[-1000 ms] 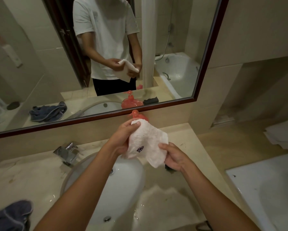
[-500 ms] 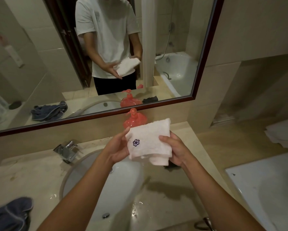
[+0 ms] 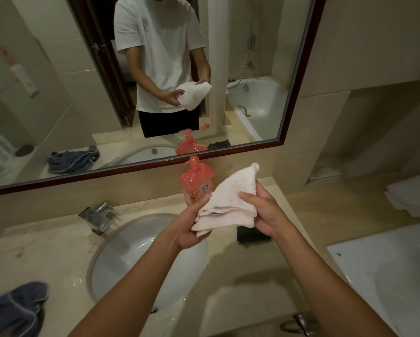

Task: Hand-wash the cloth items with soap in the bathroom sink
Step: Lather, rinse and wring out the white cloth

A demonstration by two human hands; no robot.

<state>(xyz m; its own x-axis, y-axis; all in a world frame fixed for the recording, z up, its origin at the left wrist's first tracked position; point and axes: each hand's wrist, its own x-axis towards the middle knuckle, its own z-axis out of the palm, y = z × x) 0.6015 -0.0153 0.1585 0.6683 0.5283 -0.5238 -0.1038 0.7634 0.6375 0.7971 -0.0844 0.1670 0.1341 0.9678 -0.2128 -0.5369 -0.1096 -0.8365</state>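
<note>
A white folded face cloth [image 3: 231, 200] is held up over the counter, right of the sink [image 3: 121, 254]. My left hand [image 3: 190, 226] grips its lower left edge from below. My right hand [image 3: 265, 210] grips its right side, fingers curled over the folds. One corner of the cloth points up. A red pump bottle of soap [image 3: 196, 181] stands behind the cloth against the wall. A dark blue cloth [image 3: 14, 310] lies on the counter at the near left. A small dark cloth [image 3: 250, 235] lies on the counter under my right hand.
A chrome tap [image 3: 97, 215] stands behind the basin on the left. A wide mirror [image 3: 265, 69] fills the wall ahead. A white bathtub [image 3: 386, 271] sits at the right, with folded white towels [image 3: 410, 198] on the ledge beyond it. The counter near the sink is wet.
The cloth has been folded smaller and turned, so a corner now points up and the flower mark is hidden. Both hands shifted slightly right with it.
</note>
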